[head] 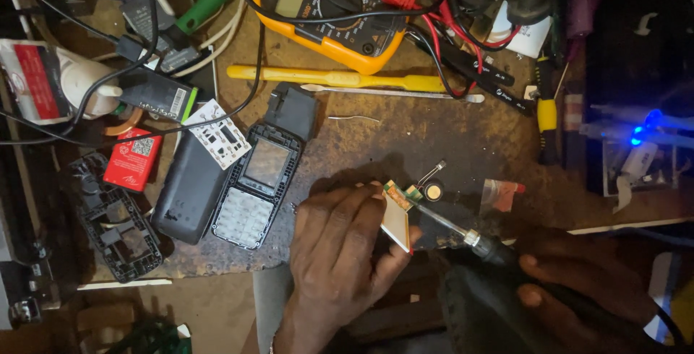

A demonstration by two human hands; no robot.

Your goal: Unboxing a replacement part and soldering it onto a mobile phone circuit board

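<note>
Head view: left hand (340, 253) pinches small white-orange flat part (396, 217) steady; right hand (578, 285) grips black-handled soldering iron (477, 242), tip touching it.

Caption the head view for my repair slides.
Left hand steadies a small circuit board while right hand touches a soldering iron to it.

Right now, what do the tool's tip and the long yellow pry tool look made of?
The soldering iron in the right hand has a thin shaft with a bright gleam, so likely bare metal. The yellow pry tool looks like moulded plastic: uniform colour, dull sheen.
</note>
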